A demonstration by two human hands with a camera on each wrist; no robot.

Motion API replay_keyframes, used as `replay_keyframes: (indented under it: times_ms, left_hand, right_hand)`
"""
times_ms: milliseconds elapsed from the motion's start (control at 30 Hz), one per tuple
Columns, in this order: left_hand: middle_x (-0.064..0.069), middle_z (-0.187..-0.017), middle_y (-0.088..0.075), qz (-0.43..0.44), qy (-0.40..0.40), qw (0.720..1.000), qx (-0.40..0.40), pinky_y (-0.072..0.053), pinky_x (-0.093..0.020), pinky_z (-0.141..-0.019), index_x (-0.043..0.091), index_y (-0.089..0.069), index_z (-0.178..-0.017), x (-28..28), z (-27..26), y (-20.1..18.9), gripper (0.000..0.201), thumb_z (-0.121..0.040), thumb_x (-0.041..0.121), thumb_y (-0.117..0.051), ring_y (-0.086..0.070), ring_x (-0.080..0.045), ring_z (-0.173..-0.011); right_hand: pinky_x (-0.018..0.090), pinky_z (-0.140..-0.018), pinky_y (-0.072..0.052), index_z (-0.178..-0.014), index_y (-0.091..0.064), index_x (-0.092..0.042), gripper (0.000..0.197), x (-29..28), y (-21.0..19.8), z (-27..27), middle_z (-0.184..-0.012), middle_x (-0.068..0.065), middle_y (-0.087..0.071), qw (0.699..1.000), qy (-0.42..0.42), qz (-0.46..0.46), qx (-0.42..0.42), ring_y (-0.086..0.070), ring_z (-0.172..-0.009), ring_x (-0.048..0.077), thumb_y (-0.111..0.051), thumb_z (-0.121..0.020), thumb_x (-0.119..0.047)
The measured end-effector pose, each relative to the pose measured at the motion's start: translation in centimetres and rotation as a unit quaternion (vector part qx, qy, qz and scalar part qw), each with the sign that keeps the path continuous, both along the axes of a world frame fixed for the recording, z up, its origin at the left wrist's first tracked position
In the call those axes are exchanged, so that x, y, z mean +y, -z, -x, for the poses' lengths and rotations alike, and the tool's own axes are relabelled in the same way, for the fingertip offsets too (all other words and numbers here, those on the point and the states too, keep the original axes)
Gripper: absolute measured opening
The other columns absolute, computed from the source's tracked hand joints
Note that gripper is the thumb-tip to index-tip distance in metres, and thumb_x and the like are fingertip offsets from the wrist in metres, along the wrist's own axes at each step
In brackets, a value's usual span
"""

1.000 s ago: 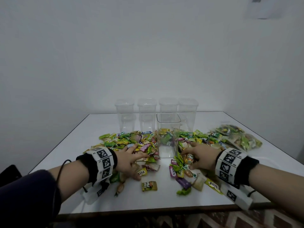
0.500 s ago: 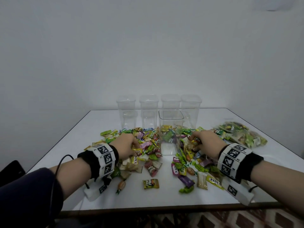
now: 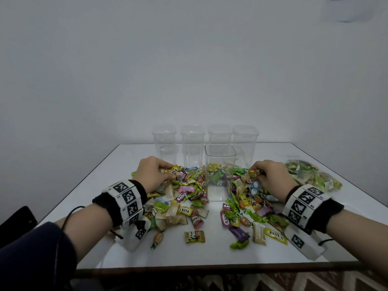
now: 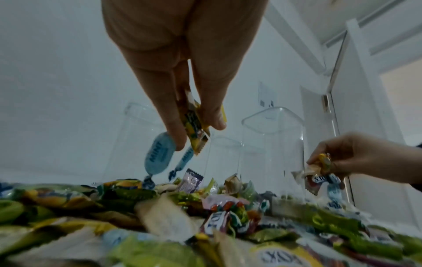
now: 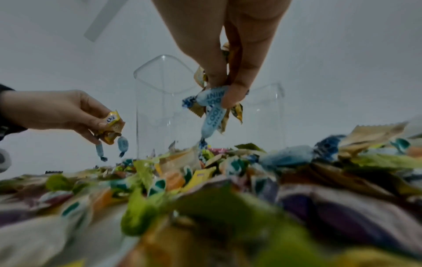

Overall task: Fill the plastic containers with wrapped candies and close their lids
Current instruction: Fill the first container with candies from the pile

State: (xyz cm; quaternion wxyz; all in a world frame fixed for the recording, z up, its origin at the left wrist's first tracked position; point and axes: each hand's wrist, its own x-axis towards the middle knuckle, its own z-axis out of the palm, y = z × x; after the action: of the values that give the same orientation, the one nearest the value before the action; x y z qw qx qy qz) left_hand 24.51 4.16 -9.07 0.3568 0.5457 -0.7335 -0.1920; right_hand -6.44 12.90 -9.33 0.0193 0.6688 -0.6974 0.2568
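Head view: a white tabletop carries a wide scatter of wrapped candies. An open clear container stands upright in the middle of the scatter, lidless, and looks empty, though candies behind it show through its walls. Four more clear containers stand in a row behind it, lids on. The left hand is just left of the open container, fingers curled round a bunch of candies at the pile. The right hand is just right of the container, fingers likewise curled round candies. Both wrists wear bands with black-and-white markers. A clear bag of candies lies at the right side of the tabletop, beside the right hand.

Left wrist view: the left hand pinches a yellow candy between its fingers, and two pale blue mint candies hang from the same grip, lifted off the pile. The open container stands to the right. Beyond it the right hand grips several candies.

Right wrist view: the right hand grips a cluster, among them a pale blue mint candy and some yellow and tan wrappers, held above the pile. The open container stands behind. On the left the left hand holds its yellow candy with the two blue mints dangling, clear of the pile
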Motion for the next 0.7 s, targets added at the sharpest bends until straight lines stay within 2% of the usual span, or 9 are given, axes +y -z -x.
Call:
replay_keyframes:
  times_ms: [67, 133, 233, 300, 433, 533, 600, 633, 700]
  left_hand:
    - [-0.004, -0.097, -0.071, -0.010, 0.001, 0.999, 0.037, -0.057, -0.036, -0.076, 0.012, -0.074, -0.102, 0.1, -0.2, -0.4, 0.040, -0.065, 0.023, -0.086, -0.068, -0.022, -0.076]
    - [-0.004, -0.089, -0.071, -0.010, 0.008, 0.998, 0.060, -0.057, -0.029, -0.062, 0.012, -0.074, -0.100, 0.0, -0.3, -0.8, 0.038, -0.065, 0.021, -0.087, -0.067, -0.020, -0.059]
    - [-0.004, -0.079, -0.070, -0.001, 0.020, 0.995, 0.096, -0.052, -0.020, -0.050, 0.008, -0.074, -0.099, -0.2, -0.3, -1.6, 0.033, -0.069, 0.014, -0.084, -0.063, -0.012, -0.050]
    - [-0.005, -0.081, -0.070, 0.006, 0.025, 0.992, 0.123, -0.053, -0.020, -0.051, 0.007, -0.073, -0.100, -0.3, -0.2, -2.4, 0.032, -0.070, 0.012, -0.083, -0.063, -0.011, -0.050]
    - [-0.006, -0.088, -0.070, 0.024, 0.047, 0.983, 0.177, -0.060, -0.041, -0.066, 0.013, -0.070, -0.095, -0.3, 0.7, -4.3, 0.028, -0.070, 0.009, -0.082, -0.069, -0.033, -0.063]
    - [-0.008, -0.088, -0.069, 0.043, 0.066, 0.972, 0.220, -0.060, -0.039, -0.064, 0.017, -0.068, -0.090, -0.2, 2.0, -5.9, 0.028, -0.068, 0.007, -0.083, -0.070, -0.030, -0.063]
    - [-0.007, -0.086, -0.069, 0.051, 0.085, 0.966, 0.241, -0.060, -0.035, -0.062, 0.017, -0.068, -0.089, -0.1, 3.2, -6.8, 0.028, -0.068, 0.007, -0.084, -0.070, -0.024, -0.061]
    - [-0.005, -0.085, -0.069, 0.057, 0.095, 0.962, 0.248, -0.060, -0.031, -0.060, 0.018, -0.068, -0.088, -0.1, 3.8, -7.2, 0.028, -0.068, 0.007, -0.083, -0.069, -0.019, -0.060]
    - [0.001, -0.082, -0.068, 0.064, 0.118, 0.957, 0.255, -0.059, -0.027, -0.058, 0.019, -0.067, -0.087, 0.0, 5.3, -7.9, 0.028, -0.069, 0.006, -0.083, -0.069, -0.013, -0.058]
  right_hand:
    - [0.025, -0.073, -0.036, -0.102, -0.069, -0.010, 0.031, 0.2, -0.2, 0.2, -0.098, 0.013, -0.066, 1.000, 0.006, 0.014, -0.014, -0.058, -0.094, 0.029, -0.053, -0.081, 0.008]
    - [0.024, -0.073, -0.035, -0.101, -0.069, -0.009, 0.031, 0.4, -0.5, 0.4, -0.099, 0.013, -0.066, 0.999, 0.014, 0.033, -0.023, -0.058, -0.094, 0.028, -0.053, -0.082, 0.008]
    - [0.024, -0.072, -0.035, -0.099, -0.070, -0.009, 0.032, 0.8, -1.1, 0.6, -0.098, 0.014, -0.067, 0.997, 0.019, 0.061, -0.033, -0.058, -0.091, 0.028, -0.053, -0.080, 0.010]
    - [0.022, -0.069, -0.034, -0.098, -0.071, -0.011, 0.032, 0.9, -1.6, 0.6, -0.096, 0.012, -0.068, 0.996, 0.022, 0.077, -0.035, -0.058, -0.085, 0.025, -0.054, -0.079, 0.009]
    - [0.021, -0.066, -0.034, -0.097, -0.071, -0.013, 0.032, 0.9, -3.1, 0.6, -0.087, 0.008, -0.068, 0.993, 0.030, 0.098, -0.056, -0.054, -0.074, 0.017, -0.055, -0.079, 0.008]
    - [0.027, -0.072, -0.047, -0.095, -0.070, -0.012, 0.031, 1.0, -4.2, 0.5, -0.080, 0.007, -0.068, 0.989, 0.023, 0.121, -0.086, -0.064, -0.072, 0.025, -0.054, -0.079, 0.009]
    - [0.032, -0.073, -0.052, -0.095, -0.070, -0.011, 0.031, 0.9, -4.8, 0.4, -0.081, 0.008, -0.068, 0.985, 0.021, 0.136, -0.104, -0.065, -0.068, 0.025, -0.053, -0.079, 0.010]
    - [0.028, -0.069, -0.053, -0.094, -0.070, -0.010, 0.031, 0.9, -5.1, 0.4, -0.080, 0.007, -0.068, 0.983, 0.019, 0.141, -0.114, -0.064, -0.064, 0.023, -0.053, -0.079, 0.011]
    - [0.011, -0.054, -0.047, -0.091, -0.069, -0.009, 0.030, 0.7, -5.3, 0.4, -0.076, 0.002, -0.064, 0.979, 0.009, 0.150, -0.140, -0.061, -0.054, 0.012, -0.052, -0.080, 0.013]
